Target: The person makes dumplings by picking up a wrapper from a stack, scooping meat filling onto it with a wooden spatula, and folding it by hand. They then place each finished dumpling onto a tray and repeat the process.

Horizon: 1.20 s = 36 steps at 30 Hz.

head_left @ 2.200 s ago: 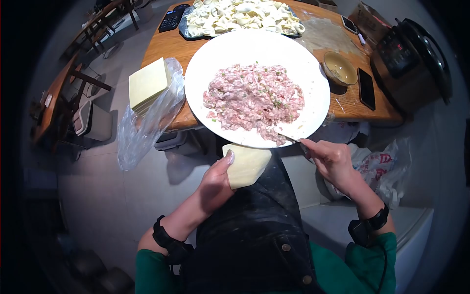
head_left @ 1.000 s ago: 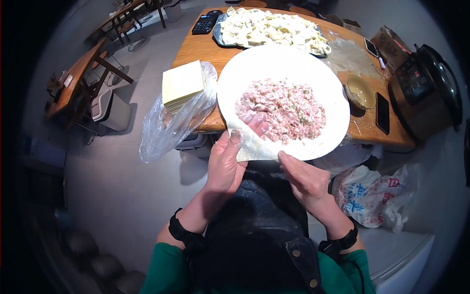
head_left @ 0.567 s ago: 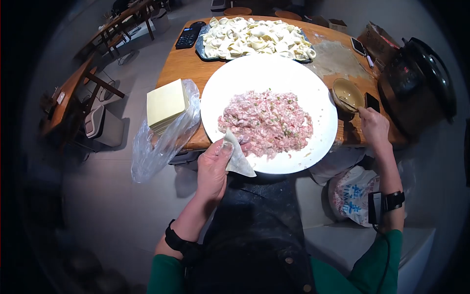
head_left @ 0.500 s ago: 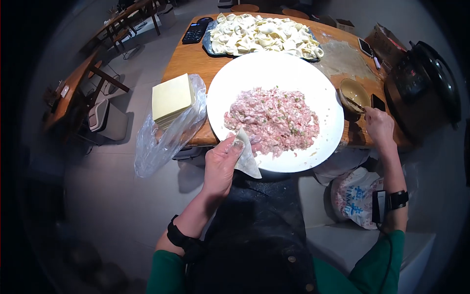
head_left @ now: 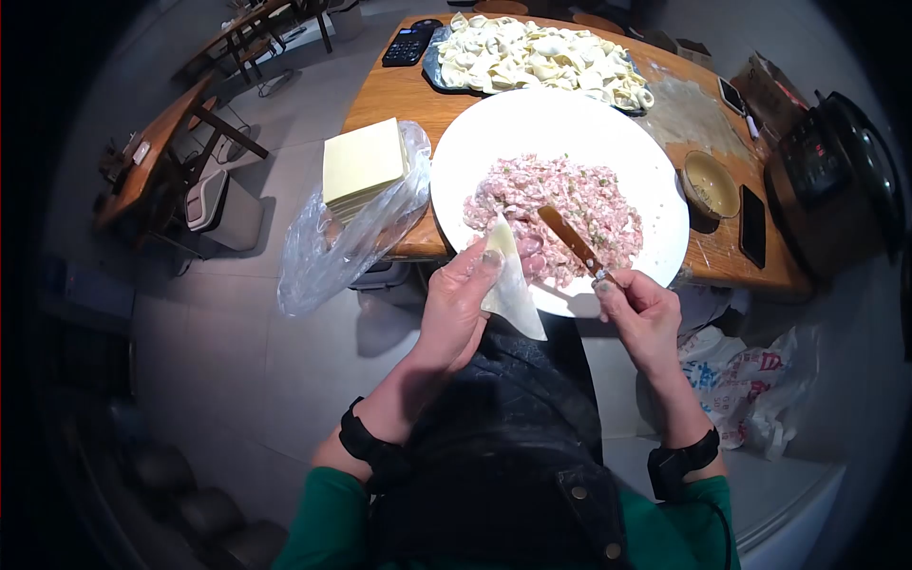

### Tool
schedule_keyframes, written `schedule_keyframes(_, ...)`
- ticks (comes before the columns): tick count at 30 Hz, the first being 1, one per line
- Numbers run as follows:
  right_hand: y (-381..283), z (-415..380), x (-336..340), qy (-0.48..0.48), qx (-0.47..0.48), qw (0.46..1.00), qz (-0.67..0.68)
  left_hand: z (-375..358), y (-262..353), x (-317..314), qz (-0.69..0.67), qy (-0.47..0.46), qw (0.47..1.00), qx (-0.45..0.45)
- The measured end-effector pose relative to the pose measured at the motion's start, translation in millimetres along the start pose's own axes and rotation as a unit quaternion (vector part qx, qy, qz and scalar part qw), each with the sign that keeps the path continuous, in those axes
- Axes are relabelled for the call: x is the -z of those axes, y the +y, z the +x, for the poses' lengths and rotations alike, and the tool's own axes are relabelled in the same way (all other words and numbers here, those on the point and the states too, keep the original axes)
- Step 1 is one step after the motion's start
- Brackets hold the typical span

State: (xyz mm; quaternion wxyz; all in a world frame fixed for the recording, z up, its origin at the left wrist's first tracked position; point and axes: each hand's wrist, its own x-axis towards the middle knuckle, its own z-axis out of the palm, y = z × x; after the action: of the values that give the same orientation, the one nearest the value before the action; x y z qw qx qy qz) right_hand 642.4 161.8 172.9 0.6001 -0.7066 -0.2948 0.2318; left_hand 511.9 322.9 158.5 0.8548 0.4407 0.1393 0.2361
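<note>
Over the near left edge of a large white plate (head_left: 655, 190), my left hand (head_left: 463, 290) holds a pale dough wrapper (head_left: 513, 290) that hangs down in a point. Pink minced filling (head_left: 579, 204) with green bits is heaped on the plate. My right hand (head_left: 643, 313) grips the handle end of a flat brown spatula (head_left: 567, 237), whose blade is over the filling, to the right of the wrapper. Left of the plate, a stack of square yellow wrappers (head_left: 364, 161) rests on a clear plastic bag (head_left: 332, 252).
Folded dumplings (head_left: 532, 59) fill a tray behind the plate. To the right are a small bowl (head_left: 711, 185), a black phone (head_left: 752, 226), a white phone (head_left: 731, 96) and a dark cooker (head_left: 831, 180). A card reader (head_left: 409, 46) lies at the back left of the table (head_left: 370, 104).
My right hand has moved left from the small bowl to the plate's near edge, bringing the spatula over the filling. My left hand still holds the wrapper. The whole view has shifted slightly.
</note>
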Motion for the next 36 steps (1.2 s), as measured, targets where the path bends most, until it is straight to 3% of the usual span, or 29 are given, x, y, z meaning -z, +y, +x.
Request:
schedule_keyframes(2, -5, -11, -20, -0.044, 0.01, 0.999, 0.016, 0, 0, -6, -0.181, -0.002, 0.983, -0.003)
schedule_keyframes(3, -6, -15, -34, -0.052, 0.031, 0.998, 0.035, 0, -3, -4, -0.184, -0.002, 0.983, -0.003)
schedule_keyframes(5, 3, -17, -55, -0.037, 0.019, 0.995, 0.088, 0, -10, 0, -0.351, -0.01, 0.936, 0.032)
schedule_keyframes(9, 10, -11, -76, 0.078, 0.118, 0.976, 0.166, -3, -15, 4, -0.375, -0.016, 0.927, 0.008)
schedule_keyframes(11, 5, -9, -78, 0.089, 0.141, 0.968, 0.188, -4, -11, 3, -0.378, -0.043, 0.925, -0.014)
schedule_keyframes(13, 5, 0, -72, 0.071, 0.198, 0.967, 0.144, -6, -3, -3, -0.131, 0.015, 0.991, -0.023)
schedule_keyframes(14, 6, 7, -64, 0.045, 0.226, 0.973, 0.032, -6, -9, 1, 0.022, 0.064, 0.995, -0.069)
schedule_keyframes(15, 0, 13, -57, 0.045, 0.233, 0.971, 0.032, -10, 0, 4, 0.292, 0.085, 0.943, -0.132)
schedule_keyframes(17, -19, 21, -46, -0.049, 0.419, 0.88, -0.219, -7, 9, 11, 0.435, 0.003, 0.857, -0.276)
schedule_keyframes(18, -23, 25, -46, -0.044, 0.421, 0.87, -0.253, -6, 11, 13, 0.51, -0.009, 0.814, -0.278)
schedule_keyframes(19, -24, 29, -44, -0.042, 0.424, 0.868, -0.254, -7, 11, 15, 0.51, -0.009, 0.813, -0.281)
schedule_keyframes(21, -26, 39, -39, -0.108, 0.399, 0.846, -0.336, -4, 12, 20, 0.609, -0.051, 0.726, -0.316)
schedule_keyframes(23, -31, 47, -42, -0.126, 0.372, 0.849, -0.353, -1, 16, 22, 0.625, -0.054, 0.714, -0.31)
schedule_keyframes(25, -33, 65, -47, -0.131, 0.261, 0.891, -0.347, 5, 24, 21, 0.624, -0.027, 0.706, -0.334)
schedule_keyframes(26, -43, 81, -50, -0.109, 0.172, 0.933, -0.297, 6, 31, 28, 0.67, -0.011, 0.664, -0.332)
schedule_keyframes(28, -61, 127, -47, -0.034, 0.071, 0.992, -0.098, 19, 57, 35, 0.651, 0.045, 0.65, -0.39)
schedule_keyframes(29, -75, 142, -44, 0.0, 0.09, 0.995, -0.049, 24, 70, 44, 0.652, 0.074, 0.638, -0.403)
schedule_keyframes(30, -91, 148, -40, 0.021, 0.072, 0.993, -0.088, 30, 83, 53, 0.669, 0.109, 0.613, -0.405)
schedule_keyframes(31, -80, 161, -35, 0.042, 0.122, 0.989, -0.069, 32, 96, 65, 0.671, 0.11, 0.612, -0.403)
schedule_keyframes(32, -76, 160, -33, 0.047, 0.13, 0.989, -0.053, 33, 108, 76, 0.723, 0.114, 0.584, -0.352)
schedule_keyframes(33, -71, 155, -31, 0.05, 0.138, 0.988, -0.038, 36, 116, 82, 0.77, 0.12, 0.552, -0.298)
schedule_keyframes(34, -59, 129, -30, 0.019, 0.1, 0.995, 0.018, 36, 120, 88, 0.772, 0.132, 0.551, -0.287)
schedule_keyframes(36, -39, 98, -22, -0.005, 0.085, 0.996, -0.025, 41, 126, 90, 0.785, 0.083, 0.534, -0.302)
